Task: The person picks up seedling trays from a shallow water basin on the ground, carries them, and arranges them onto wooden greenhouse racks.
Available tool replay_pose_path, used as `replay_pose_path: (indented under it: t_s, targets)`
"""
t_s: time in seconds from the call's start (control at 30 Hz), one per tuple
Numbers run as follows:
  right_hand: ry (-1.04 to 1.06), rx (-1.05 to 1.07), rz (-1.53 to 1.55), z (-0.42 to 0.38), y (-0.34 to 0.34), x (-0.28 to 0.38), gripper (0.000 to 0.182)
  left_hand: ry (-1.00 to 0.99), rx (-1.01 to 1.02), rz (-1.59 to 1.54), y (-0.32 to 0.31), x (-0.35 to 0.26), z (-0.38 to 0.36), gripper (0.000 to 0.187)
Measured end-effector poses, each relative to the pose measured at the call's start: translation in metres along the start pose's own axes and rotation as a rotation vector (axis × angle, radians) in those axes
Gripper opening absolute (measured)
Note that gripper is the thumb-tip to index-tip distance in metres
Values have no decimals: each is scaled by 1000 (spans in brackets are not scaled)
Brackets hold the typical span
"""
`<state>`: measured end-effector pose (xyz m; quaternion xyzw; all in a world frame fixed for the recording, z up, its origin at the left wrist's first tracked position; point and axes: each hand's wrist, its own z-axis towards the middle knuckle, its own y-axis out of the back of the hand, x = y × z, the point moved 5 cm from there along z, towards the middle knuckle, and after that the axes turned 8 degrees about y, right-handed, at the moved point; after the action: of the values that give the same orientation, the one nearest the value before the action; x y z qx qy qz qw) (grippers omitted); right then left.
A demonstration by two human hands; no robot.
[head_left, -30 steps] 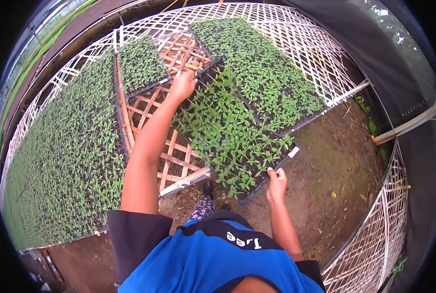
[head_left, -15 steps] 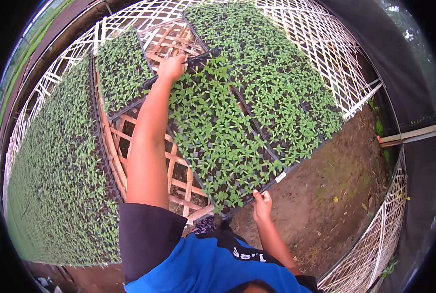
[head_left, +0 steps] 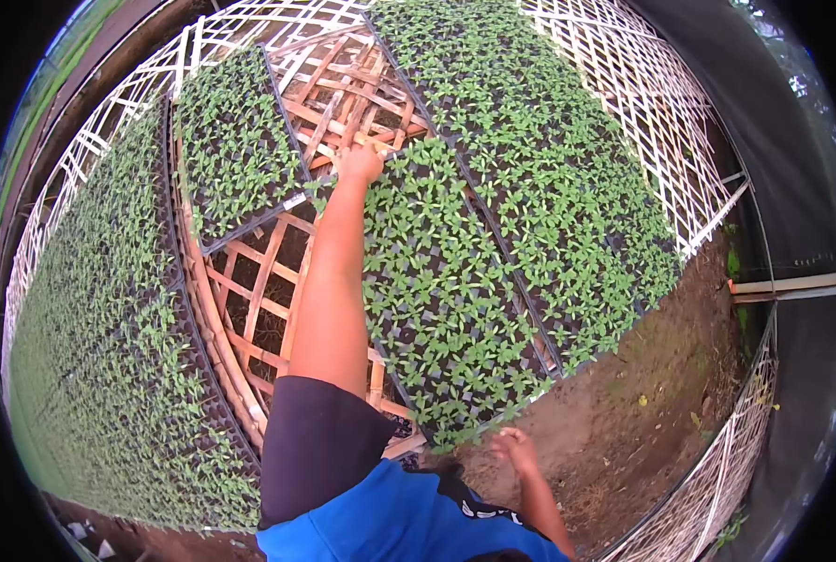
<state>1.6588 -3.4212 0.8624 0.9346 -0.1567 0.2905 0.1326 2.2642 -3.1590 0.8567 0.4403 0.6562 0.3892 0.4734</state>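
A black seedling tray (head_left: 451, 304) full of young green plants lies on the slatted bamboo bench, beside a similar planted tray (head_left: 568, 225) to its right. My left hand (head_left: 360, 164) reaches across to the tray's far left corner, its fingers curled at the rim; the plants and the hand itself partly hide the grip. Just off the tray's near edge is my right hand (head_left: 514, 448), its fingers loosely bent and apart, with nothing in them.
Bamboo lattice (head_left: 347, 89) shows beyond the tray and at its left. Another seedling tray (head_left: 240, 140) sits at upper left, and a long bed of seedlings (head_left: 118, 347) runs down the left. Bare soil (head_left: 624, 403) and dark netting (head_left: 792, 169) lie to the right.
The tray has come down level on the bench, lined up along the right-hand tray. My right hand has let go of its near edge; my left hand stays at the far end.
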Motion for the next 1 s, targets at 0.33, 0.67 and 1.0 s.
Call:
replay_pose_path:
  t_s: [0.33, 0.67, 1.0]
  targets:
    - [900, -408, -793, 41, 23, 204, 14, -213, -643, -615, 54, 63, -205, 15]
    - [680, -135, -1011, 163, -23, 221, 15, 355, 239, -1249, -131, 134, -381, 28]
    - [380, 87, -670, 211, -16, 203, 28, 589, 337, -1397, -135, 104, -392, 17]
